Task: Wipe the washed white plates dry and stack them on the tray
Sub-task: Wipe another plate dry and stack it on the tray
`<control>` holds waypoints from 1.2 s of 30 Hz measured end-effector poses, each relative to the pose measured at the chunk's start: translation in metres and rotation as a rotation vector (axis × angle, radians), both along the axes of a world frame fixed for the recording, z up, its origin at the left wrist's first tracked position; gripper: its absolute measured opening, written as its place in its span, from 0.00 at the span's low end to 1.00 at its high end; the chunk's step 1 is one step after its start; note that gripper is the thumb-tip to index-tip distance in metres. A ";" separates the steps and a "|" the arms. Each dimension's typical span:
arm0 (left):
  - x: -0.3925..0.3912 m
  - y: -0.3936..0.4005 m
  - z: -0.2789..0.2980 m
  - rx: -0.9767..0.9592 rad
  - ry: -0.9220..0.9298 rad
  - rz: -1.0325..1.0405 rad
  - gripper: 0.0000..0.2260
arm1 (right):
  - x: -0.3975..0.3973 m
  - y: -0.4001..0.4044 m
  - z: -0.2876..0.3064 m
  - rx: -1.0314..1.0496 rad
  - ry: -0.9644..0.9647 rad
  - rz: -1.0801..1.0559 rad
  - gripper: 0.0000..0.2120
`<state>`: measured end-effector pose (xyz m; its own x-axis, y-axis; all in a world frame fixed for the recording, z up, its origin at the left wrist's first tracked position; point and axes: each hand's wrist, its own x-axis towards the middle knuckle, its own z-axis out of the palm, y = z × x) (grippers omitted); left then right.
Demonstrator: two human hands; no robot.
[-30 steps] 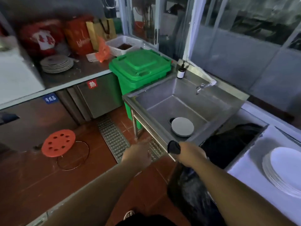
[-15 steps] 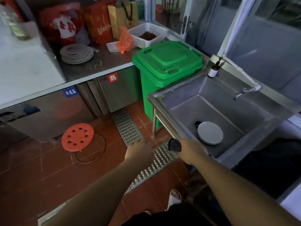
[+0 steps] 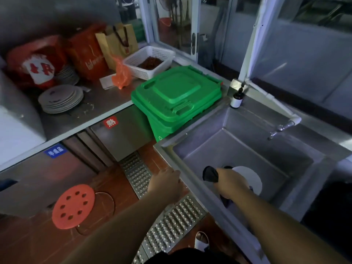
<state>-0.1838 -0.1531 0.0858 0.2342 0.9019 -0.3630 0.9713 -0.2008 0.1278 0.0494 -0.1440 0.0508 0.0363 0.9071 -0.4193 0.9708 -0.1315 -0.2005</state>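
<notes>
Sink (image 3: 167,149) steel, basin deep | white plate (image 3: 251,180) flat by drain, near front wall, awaiting drying | right hand (image 3: 231,182) over basin, clenching dark cloth (image 3: 209,174), ready to wipe | left hand (image 3: 165,184) relaxed, fingers touching front rim, likely steadying.

The right hand (image 3: 231,182) grips a dark cloth (image 3: 209,174) over the steel sink (image 3: 247,147), just above a white plate (image 3: 251,178). The left hand (image 3: 165,184) hangs beside the sink's near corner.
</notes>
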 end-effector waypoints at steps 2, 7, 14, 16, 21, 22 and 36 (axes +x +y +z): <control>0.019 0.031 -0.005 -0.003 0.000 -0.019 0.19 | 0.021 0.020 0.001 0.011 0.019 -0.034 0.10; 0.068 0.081 -0.010 -0.040 0.025 -0.166 0.15 | 0.068 0.040 -0.008 -0.013 0.035 -0.182 0.12; 0.122 0.153 -0.044 -0.094 0.062 -0.409 0.19 | 0.109 0.049 -0.024 -0.097 0.095 -0.471 0.05; 0.135 0.171 -0.057 -0.111 0.050 -0.479 0.20 | 0.114 0.050 -0.030 -0.102 0.104 -0.547 0.03; 0.153 0.208 -0.091 -0.146 0.067 -0.667 0.19 | 0.117 0.046 -0.049 -0.126 0.154 -0.775 0.03; 0.157 0.214 -0.096 -0.165 0.075 -0.693 0.20 | 0.116 0.043 -0.054 -0.131 0.170 -0.826 0.04; 0.226 0.225 -0.186 -0.353 0.163 -0.790 0.16 | 0.132 0.013 -0.141 -0.155 0.381 -1.318 0.02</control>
